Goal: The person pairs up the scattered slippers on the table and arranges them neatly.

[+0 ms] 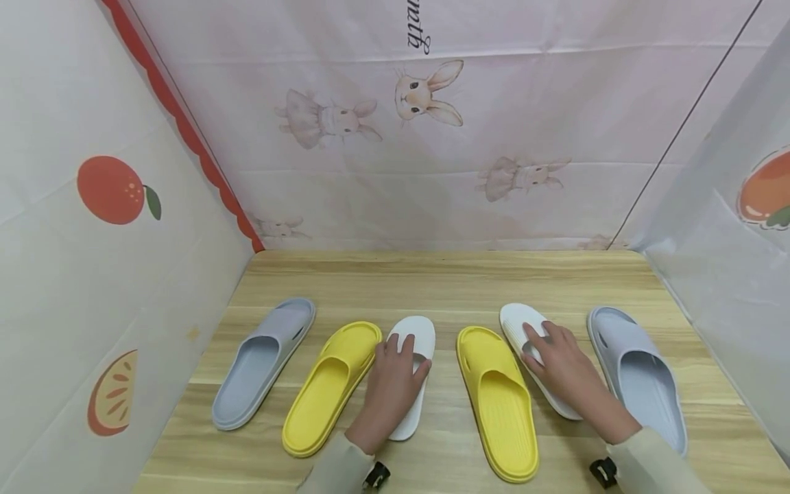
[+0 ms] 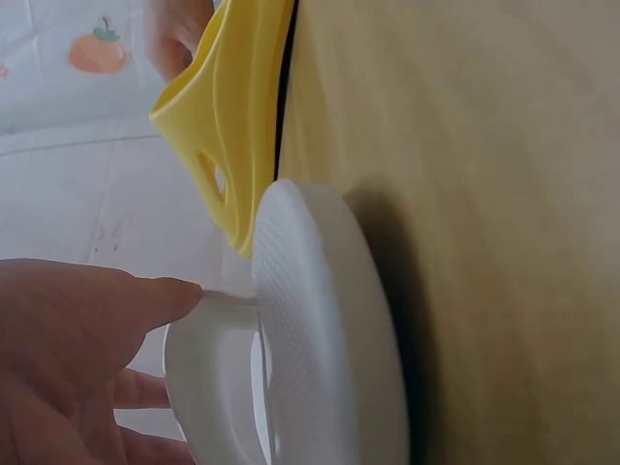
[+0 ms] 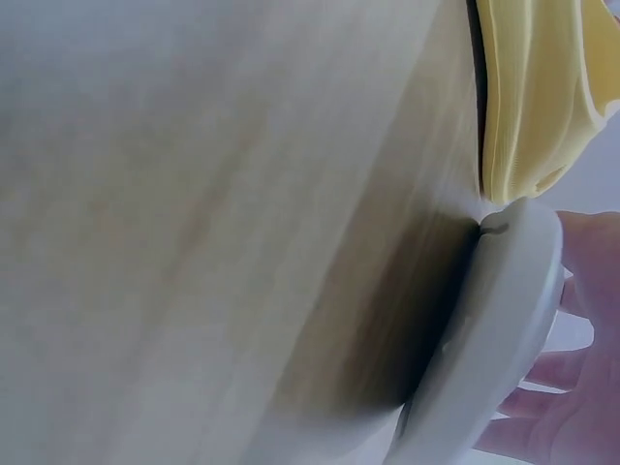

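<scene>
In the head view, a white slipper (image 1: 409,418) lies left of the middle, its toe pointing away. My left hand (image 1: 391,381) grips its strap from above. The left wrist view shows the thumb (image 2: 174,298) at the strap's open edge and the other fingers on its far side. A second white slipper (image 1: 515,317) lies angled to the right of the middle. My right hand (image 1: 568,367) holds it across the strap, fingers spread over the top. From the right wrist, its pale sole edge (image 3: 494,329) hides part of the thumb and fingers.
Two yellow slippers (image 1: 317,405) (image 1: 509,425) lie beside the white ones, each to the left of one. Grey slippers (image 1: 249,377) (image 1: 648,391) lie at the outer ends of the row. Cloth walls with rabbit (image 1: 426,96) and fruit prints enclose the wooden table (image 1: 444,274).
</scene>
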The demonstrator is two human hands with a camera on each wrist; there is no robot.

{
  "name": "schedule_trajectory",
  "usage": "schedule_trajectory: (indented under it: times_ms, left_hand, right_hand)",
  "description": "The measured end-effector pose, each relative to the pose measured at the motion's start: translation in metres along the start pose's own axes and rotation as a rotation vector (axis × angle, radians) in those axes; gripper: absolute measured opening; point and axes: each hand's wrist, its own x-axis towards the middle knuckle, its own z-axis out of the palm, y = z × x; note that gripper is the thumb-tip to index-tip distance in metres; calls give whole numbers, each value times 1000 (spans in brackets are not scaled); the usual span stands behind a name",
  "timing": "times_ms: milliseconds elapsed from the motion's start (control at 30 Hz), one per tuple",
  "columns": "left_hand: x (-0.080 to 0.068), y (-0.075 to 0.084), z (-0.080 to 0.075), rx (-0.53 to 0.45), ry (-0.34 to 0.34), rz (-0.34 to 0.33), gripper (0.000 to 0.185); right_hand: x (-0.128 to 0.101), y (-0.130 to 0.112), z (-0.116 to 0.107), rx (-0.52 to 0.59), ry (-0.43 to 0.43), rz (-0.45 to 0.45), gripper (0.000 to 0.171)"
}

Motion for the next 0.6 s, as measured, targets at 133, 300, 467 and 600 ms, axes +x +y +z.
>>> schedule_trajectory:
  times_ms: [133, 300, 467, 600]
  left_hand:
    - [7, 1, -1, -5, -1, -3, 56]
    - [15, 4, -1, -8, 10, 7, 53]
    - [24, 8, 2, -10, 13, 10, 51]
    - [31, 10, 4, -5, 11, 2, 51]
  right_hand:
    - [6, -1, 1, 6, -3, -12, 57]
    - [15, -2, 1, 12, 14, -18, 55]
    - [24, -3, 3, -1, 36, -42, 54]
    - [31, -3, 5, -2, 4, -42, 55]
